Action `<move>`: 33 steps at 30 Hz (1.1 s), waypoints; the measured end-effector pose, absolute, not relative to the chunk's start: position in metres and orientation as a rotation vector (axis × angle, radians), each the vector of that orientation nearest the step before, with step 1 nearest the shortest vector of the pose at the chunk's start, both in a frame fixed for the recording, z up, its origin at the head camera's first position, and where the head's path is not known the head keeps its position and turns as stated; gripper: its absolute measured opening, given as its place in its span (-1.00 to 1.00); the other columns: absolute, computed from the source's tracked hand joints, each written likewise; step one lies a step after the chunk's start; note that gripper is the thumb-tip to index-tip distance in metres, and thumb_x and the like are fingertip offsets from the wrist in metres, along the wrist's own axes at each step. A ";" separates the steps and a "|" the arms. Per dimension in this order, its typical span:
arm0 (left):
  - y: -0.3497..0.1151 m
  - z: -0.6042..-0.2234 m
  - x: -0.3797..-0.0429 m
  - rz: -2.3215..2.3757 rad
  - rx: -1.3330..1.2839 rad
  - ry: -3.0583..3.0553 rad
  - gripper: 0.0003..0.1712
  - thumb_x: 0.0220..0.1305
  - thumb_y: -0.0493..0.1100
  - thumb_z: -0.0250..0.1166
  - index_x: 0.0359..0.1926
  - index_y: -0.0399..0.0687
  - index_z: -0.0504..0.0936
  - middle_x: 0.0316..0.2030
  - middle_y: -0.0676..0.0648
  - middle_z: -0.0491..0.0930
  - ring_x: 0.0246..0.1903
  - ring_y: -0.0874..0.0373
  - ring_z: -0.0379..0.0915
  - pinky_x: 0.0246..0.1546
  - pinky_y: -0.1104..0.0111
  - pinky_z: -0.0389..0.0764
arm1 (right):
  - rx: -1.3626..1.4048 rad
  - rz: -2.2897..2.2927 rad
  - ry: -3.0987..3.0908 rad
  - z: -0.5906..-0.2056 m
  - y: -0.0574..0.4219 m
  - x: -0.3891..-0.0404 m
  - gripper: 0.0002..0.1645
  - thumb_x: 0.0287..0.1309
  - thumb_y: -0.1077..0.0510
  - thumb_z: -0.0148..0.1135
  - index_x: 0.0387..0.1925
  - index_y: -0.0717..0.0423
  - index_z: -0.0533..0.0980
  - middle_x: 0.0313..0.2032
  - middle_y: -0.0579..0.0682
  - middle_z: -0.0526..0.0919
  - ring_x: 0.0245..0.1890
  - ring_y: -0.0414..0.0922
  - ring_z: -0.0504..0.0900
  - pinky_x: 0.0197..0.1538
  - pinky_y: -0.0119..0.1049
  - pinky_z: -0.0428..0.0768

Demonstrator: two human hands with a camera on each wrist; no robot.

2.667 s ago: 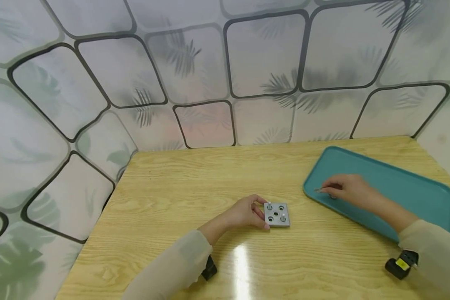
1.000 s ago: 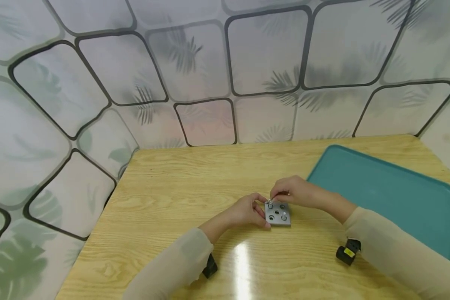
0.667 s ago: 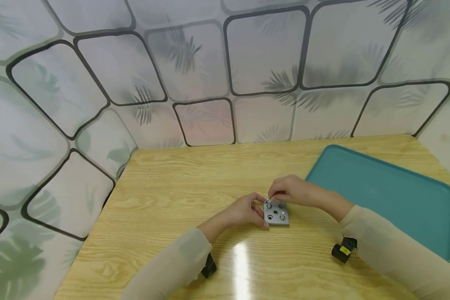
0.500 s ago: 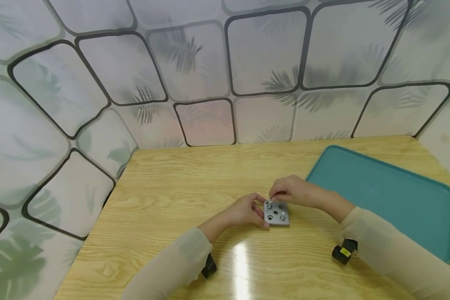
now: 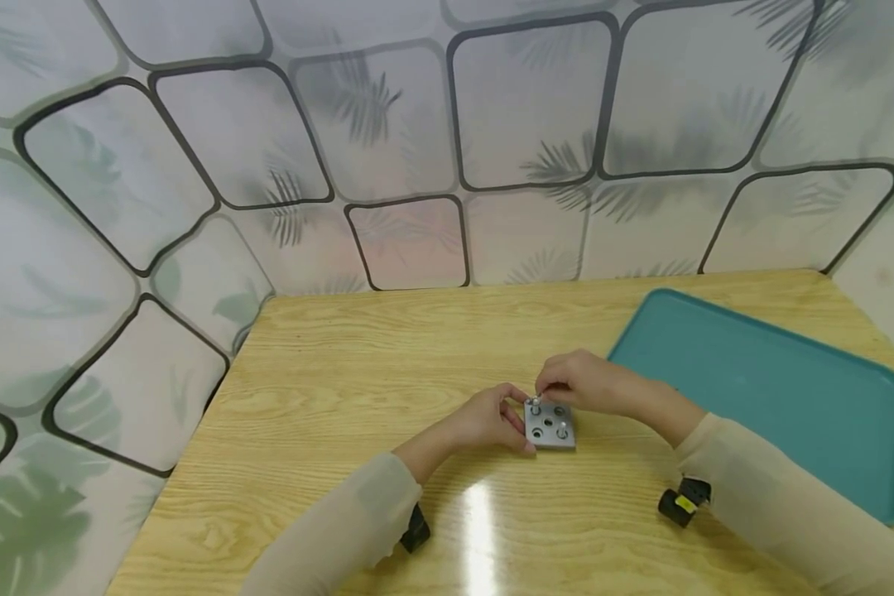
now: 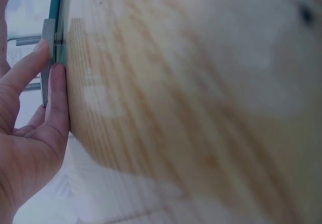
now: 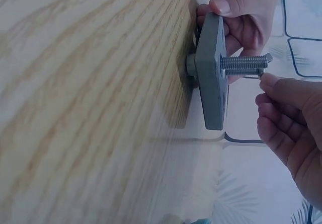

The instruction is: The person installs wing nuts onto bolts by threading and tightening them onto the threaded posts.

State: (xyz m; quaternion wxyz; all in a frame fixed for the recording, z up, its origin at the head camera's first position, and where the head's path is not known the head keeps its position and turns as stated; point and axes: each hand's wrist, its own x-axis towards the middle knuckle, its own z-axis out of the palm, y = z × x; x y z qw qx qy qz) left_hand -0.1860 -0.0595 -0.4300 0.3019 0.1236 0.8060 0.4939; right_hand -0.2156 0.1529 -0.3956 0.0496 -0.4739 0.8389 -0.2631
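A square grey metal plate (image 5: 550, 441) with several holes lies on the table, raised slightly on bolt heads. Two threaded bolts point up through it: a near bolt (image 5: 562, 431) and a far bolt (image 5: 535, 409). My left hand (image 5: 489, 420) grips the plate by its left edge, thumb and fingers on its sides; the left wrist view shows this hand (image 6: 35, 143) too. At the top of the far bolt, my right hand (image 5: 577, 381) pinches a small shiny metal piece; fingertips mostly hide it. The right wrist view shows the thumb at the tip of a bolt (image 7: 244, 63).
A teal tray (image 5: 782, 389) lies at an angle on the right of the wooden table (image 5: 358, 356), behind the right forearm. Patterned fabric (image 5: 387, 124) hangs behind the table and along its left side. Both wrists carry small black cameras.
My right hand has come from the tray to the plate's far bolt, carrying a small metal piece. It has since stayed there with only slight finger movement. My left hand keeps its grip.
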 end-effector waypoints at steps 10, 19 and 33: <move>-0.059 -0.432 -0.187 1.296 0.347 2.159 -0.23 -0.14 -0.28 0.54 0.13 -0.12 0.38 -0.38 -0.04 0.61 -0.39 0.17 0.53 -0.34 0.41 0.50 | -1.345 -0.781 2.594 -0.394 0.151 -0.210 -0.94 0.15 0.23 0.28 -0.43 0.06 0.58 -0.43 -0.16 0.57 -0.46 -0.37 0.44 -0.42 -0.43 0.49; -0.060 -0.433 -0.187 1.305 0.346 2.138 -0.25 -0.12 -0.27 0.53 0.12 -0.13 0.36 -0.37 -0.04 0.61 -0.38 0.16 0.53 -0.33 0.41 0.50 | -1.175 -0.648 2.684 -0.388 0.140 -0.203 -0.78 0.13 0.12 0.31 -0.56 0.01 0.48 -0.60 -0.21 0.42 -0.59 -0.35 0.32 -0.52 -0.46 0.34; -0.060 -0.431 -0.186 1.312 0.348 2.134 -0.24 -0.13 -0.27 0.54 0.13 -0.13 0.37 -0.38 -0.05 0.62 -0.38 0.15 0.53 -0.32 0.41 0.50 | -1.195 -0.769 2.593 -0.391 0.133 -0.203 -0.82 0.16 0.27 0.22 -0.17 0.13 0.59 -0.55 -0.20 0.50 -0.58 -0.35 0.34 -0.51 -0.44 0.38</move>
